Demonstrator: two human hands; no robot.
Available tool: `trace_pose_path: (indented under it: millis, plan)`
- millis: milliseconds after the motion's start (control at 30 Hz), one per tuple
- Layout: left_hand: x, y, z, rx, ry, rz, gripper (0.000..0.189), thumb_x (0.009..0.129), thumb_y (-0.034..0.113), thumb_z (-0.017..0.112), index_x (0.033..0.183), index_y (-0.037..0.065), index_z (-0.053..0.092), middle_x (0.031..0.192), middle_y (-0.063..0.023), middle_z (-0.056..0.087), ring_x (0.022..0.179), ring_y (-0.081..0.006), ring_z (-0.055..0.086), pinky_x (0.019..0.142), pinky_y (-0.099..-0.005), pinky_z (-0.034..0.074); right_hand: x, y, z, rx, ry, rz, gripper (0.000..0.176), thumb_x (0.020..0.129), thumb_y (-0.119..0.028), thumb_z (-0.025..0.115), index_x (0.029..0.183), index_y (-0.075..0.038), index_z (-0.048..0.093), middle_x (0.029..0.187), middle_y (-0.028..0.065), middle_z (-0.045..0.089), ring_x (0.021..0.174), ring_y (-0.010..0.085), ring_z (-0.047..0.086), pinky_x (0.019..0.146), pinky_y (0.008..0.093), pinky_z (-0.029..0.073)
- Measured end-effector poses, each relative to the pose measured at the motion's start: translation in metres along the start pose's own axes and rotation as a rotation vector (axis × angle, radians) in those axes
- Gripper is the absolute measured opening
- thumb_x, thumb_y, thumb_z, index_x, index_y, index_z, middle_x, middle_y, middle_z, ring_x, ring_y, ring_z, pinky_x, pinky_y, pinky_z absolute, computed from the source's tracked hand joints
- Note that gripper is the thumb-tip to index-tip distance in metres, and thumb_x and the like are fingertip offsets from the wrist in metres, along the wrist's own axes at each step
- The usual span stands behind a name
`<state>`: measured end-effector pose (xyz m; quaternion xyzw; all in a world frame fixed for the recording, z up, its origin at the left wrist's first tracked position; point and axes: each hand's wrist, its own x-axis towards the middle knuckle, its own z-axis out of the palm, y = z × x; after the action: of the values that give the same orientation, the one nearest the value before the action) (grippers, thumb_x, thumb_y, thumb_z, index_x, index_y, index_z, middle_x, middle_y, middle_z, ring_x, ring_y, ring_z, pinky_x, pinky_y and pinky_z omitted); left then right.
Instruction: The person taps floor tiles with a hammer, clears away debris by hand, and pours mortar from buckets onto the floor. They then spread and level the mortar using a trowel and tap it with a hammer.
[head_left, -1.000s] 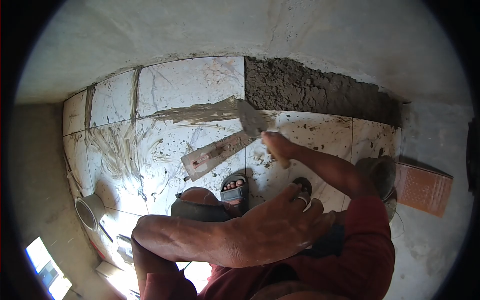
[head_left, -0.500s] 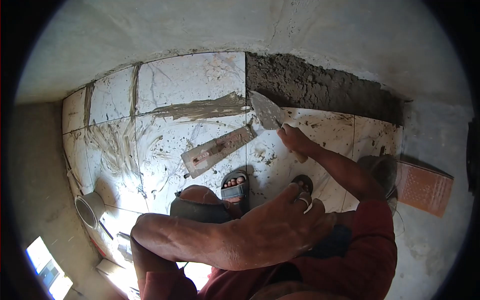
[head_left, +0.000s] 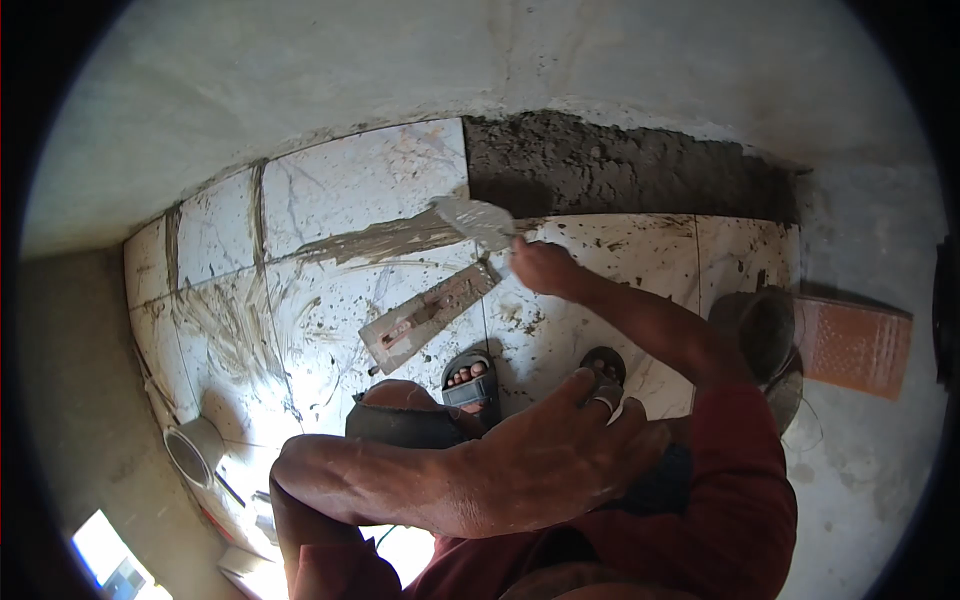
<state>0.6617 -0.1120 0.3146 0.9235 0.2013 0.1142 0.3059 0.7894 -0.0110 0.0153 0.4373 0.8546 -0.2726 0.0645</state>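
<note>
My right hand [head_left: 545, 268] is closed round the handle of a pointed trowel [head_left: 478, 222]. The trowel's blade lies over the joint between the tiles, at the end of a grey mortar smear [head_left: 385, 238]. My left hand [head_left: 570, 450] hangs in front of my body, close to the camera, with its fingers bent and a ring on one; whether they hold anything is hidden. Below the trowel a flat rectangular float [head_left: 425, 318] lies on the white tiles [head_left: 370, 170]. Wet, rough mortar [head_left: 620, 165] fills the strip right of the upper tile.
A dark bucket [head_left: 752, 335] stands at the right beside an orange-brown tile [head_left: 855, 345] by the wall. At the lower left a grey round container [head_left: 195, 450] lies near the wall. My sandalled feet [head_left: 470, 385] are on the tiles below the float.
My right hand and the trowel have moved left, so the blade now lies over the mortar smear. The view has shifted a little. My left hand keeps its pose.
</note>
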Motion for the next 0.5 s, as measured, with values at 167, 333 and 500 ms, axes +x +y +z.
trace_pose_path:
  millis: [167,333,500]
  plan:
    - [-0.003,0.005,-0.003,0.002,0.008,0.015,0.042,0.083,0.025,0.053,0.118,0.001,0.05,0.098,-0.0115,0.058,0.093,-0.0235,0.058,0.083,-0.0377,0.042,-0.002,0.043,0.021,-0.09,0.013,0.028,0.044,0.08,-0.015,0.046,0.112,0.015,0.042,0.069,0.0209,0.062,0.06,0.031,0.063,0.052,0.0409,0.051]
    - [-0.013,0.002,-0.005,0.047,-0.031,-0.037,0.041,0.082,0.02,0.053,0.118,0.002,0.05,0.101,-0.0129,0.057,0.092,-0.0232,0.058,0.082,-0.0381,0.045,-0.06,0.113,-0.042,0.015,-0.037,0.422,0.033,0.088,-0.023,0.042,0.105,0.004,0.044,0.074,0.0233,0.06,0.07,0.0356,0.062,0.064,0.0481,0.049]
    - [-0.006,0.004,-0.003,0.008,-0.075,0.035,0.04,0.081,0.017,0.054,0.118,0.002,0.05,0.109,-0.0146,0.054,0.092,-0.0229,0.058,0.08,-0.0373,0.046,-0.07,0.1,-0.039,0.002,0.032,0.391,0.036,0.089,-0.026,0.039,0.113,0.0,0.043,0.077,0.0233,0.062,0.074,0.0377,0.062,0.069,0.0502,0.048]
